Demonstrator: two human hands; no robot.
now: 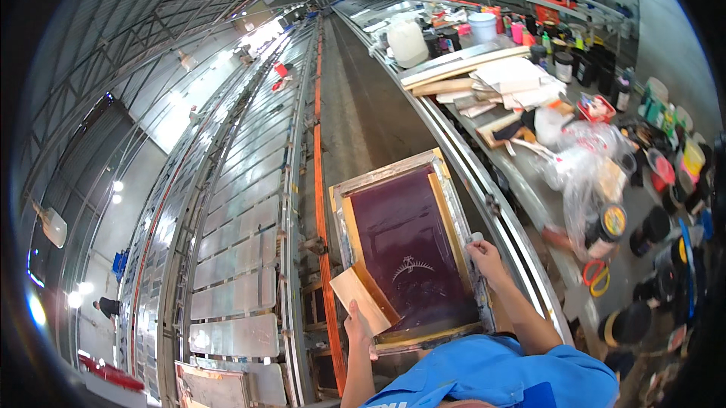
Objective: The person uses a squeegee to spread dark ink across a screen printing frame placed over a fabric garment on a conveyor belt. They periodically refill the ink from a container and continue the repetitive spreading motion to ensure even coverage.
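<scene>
By the screen's (401,219) lower-left corner, the left hand (358,323) has its fingers clamped on a squeegee (365,303). At its right edge, the right hand (489,262) pinches something pale (476,238), too small to tell. Scissors (596,278) lie right.

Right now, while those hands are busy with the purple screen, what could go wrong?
The wooden board in the left hand tilts over the screen's lower left corner, so its edge might scrape the purple screen. The right hand is at the right side of the wooden frame, so a bump there might shift it. The scissors lie near a jar on the right, so a careless reach could knock something.
</scene>
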